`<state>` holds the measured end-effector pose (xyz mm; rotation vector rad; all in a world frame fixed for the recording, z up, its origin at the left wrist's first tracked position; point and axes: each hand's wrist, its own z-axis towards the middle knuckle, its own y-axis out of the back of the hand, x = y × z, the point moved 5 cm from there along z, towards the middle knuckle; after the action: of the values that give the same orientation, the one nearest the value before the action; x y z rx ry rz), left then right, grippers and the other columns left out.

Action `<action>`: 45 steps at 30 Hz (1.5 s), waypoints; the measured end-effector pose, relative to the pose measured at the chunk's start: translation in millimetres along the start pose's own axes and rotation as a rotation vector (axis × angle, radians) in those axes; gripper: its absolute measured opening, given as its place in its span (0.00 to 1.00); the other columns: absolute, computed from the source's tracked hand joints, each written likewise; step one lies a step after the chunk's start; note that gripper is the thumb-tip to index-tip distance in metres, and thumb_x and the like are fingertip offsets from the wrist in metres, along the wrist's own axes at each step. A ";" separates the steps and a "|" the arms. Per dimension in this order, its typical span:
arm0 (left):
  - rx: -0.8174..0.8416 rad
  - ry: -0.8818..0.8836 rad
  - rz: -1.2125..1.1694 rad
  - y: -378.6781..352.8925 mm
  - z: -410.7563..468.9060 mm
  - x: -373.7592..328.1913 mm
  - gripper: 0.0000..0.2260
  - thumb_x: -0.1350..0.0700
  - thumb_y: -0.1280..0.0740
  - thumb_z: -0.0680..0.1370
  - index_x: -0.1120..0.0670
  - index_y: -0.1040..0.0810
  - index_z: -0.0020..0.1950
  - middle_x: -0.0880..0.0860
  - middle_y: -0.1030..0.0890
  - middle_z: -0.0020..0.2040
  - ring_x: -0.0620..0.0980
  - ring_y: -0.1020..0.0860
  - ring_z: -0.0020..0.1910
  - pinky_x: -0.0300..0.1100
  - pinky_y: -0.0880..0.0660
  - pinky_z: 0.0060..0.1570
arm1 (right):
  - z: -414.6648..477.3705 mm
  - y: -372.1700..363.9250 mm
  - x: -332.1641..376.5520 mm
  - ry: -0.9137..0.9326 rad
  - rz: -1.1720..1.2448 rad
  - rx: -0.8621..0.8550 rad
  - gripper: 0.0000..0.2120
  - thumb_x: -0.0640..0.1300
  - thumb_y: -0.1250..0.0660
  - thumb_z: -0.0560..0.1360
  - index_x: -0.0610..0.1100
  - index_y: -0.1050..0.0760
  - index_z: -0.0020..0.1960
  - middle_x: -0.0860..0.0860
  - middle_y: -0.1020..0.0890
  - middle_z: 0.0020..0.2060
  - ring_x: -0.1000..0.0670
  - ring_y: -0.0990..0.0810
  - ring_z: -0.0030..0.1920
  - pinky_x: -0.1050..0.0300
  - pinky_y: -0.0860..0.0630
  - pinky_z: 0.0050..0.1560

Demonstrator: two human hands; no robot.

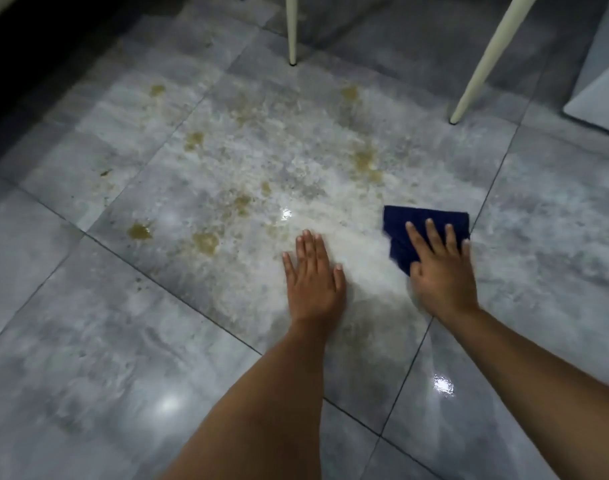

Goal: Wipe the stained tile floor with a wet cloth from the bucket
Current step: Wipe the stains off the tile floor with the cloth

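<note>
Several yellow-brown stains (206, 241) dot the grey tile floor (88, 341), most of them lying to the left of and beyond the hands, amid a pale, wet-looking smear. The step in hand looks like the wiping stroke itself. To do it well, the dark blue cloth (424, 220) should be swept leftward and away across the blotches with firm, even pressure, in overlapping passes, and probably rinsed once it loads up. The bucket is out of view. The cloth lies flat on the floor at the right edge of the smear, just beside a grout line. The right hand (441, 275) presses down on its near half, palm down with fingers straight and spread, so it is pushing the cloth rather than clutching it. The left hand (313, 282) rests flat on the wet tile near the cloth but apart from it. Its fingers are straight and close together and it holds nothing, apparently bracing the body. Both forearms reach forward from the lower edge of the view.
</note>
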<state>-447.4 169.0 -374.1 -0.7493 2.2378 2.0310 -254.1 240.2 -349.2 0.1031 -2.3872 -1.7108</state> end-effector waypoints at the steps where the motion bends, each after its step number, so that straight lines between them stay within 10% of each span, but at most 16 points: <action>1: 0.003 -0.018 0.007 -3.3 0.2 -2.2 0.29 0.46 0.55 0.80 0.57 0.61 0.77 0.56 0.58 0.79 0.49 0.64 0.76 0.51 0.68 0.73 | -11.2 -4.6 -1.4 -0.015 0.051 -0.021 0.32 0.53 0.58 0.73 0.53 0.50 0.78 0.46 0.47 0.78 0.40 0.53 0.77 0.42 0.59 0.75; 10: -0.022 -0.028 0.050 -4.4 1.8 -5.7 0.29 0.47 0.52 0.79 0.60 0.48 0.78 0.58 0.47 0.78 0.53 0.51 0.78 0.54 0.60 0.74 | 34.4 -4.0 26.5 -0.166 0.078 -0.024 0.27 0.58 0.54 0.81 0.56 0.57 0.78 0.49 0.54 0.78 0.42 0.59 0.77 0.43 0.63 0.74; 25: 0.049 -0.006 0.093 -4.1 0.7 -5.4 0.29 0.45 0.55 0.81 0.56 0.55 0.79 0.55 0.55 0.79 0.50 0.59 0.78 0.55 0.59 0.74 | 72.4 15.4 16.4 -0.131 0.113 0.203 0.29 0.60 0.56 0.81 0.56 0.65 0.77 0.49 0.63 0.77 0.42 0.66 0.76 0.41 0.64 0.74; 34: 0.030 -0.012 0.069 5.8 29.4 -20.2 0.31 0.43 0.60 0.79 0.56 0.59 0.78 0.53 0.60 0.78 0.48 0.64 0.76 0.48 0.68 0.73 | 104.4 14.4 -1.3 -0.010 0.022 -0.150 0.27 0.58 0.56 0.81 0.54 0.54 0.78 0.48 0.49 0.78 0.42 0.55 0.77 0.41 0.61 0.75; 40: -0.029 0.065 0.040 -11.2 52.5 -40.3 0.29 0.44 0.58 0.80 0.56 0.59 0.78 0.54 0.59 0.79 0.49 0.63 0.77 0.52 0.67 0.74 | 91.4 13.5 -46.1 -0.348 0.129 -0.218 0.28 0.59 0.59 0.81 0.53 0.56 0.79 0.46 0.51 0.78 0.41 0.57 0.77 0.39 0.62 0.74; 45: -0.050 0.075 0.053 -13.0 52.4 -39.8 0.29 0.44 0.56 0.81 0.55 0.58 0.79 0.53 0.59 0.79 0.48 0.63 0.77 0.54 0.62 0.75 | 107.8 8.7 28.0 0.124 0.075 -0.166 0.25 0.57 0.58 0.82 0.56 0.50 0.77 0.49 0.48 0.78 0.43 0.54 0.77 0.44 0.63 0.74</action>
<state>-422.9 231.0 -380.7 -0.7915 2.2777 2.1245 -302.9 338.3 -370.8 0.0906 -2.1254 -1.8040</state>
